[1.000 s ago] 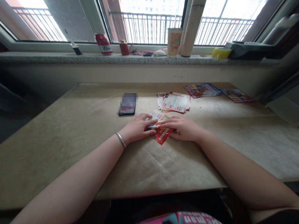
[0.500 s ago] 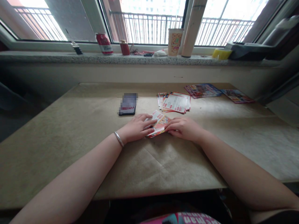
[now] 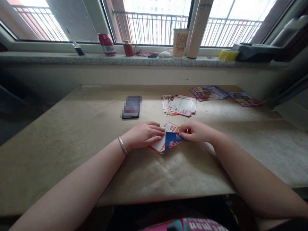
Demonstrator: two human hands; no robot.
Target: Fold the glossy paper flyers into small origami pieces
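Now, head view: left hand (image 3: 145,135) open, palm down, fingers extended over a white, orange-edged printed paper sheet (image 3: 160,144) on the beige tabletop (image 3: 72,138). Right hand (image 3: 198,131) closed, pinching the sheet's blue turned-over flap (image 3: 171,141). Sheet lies between both hands, nearer the person than a fanned stack of white, red-edged printed sheets (image 3: 181,106); dark rectangular phone (image 3: 132,107) beyond left hand.
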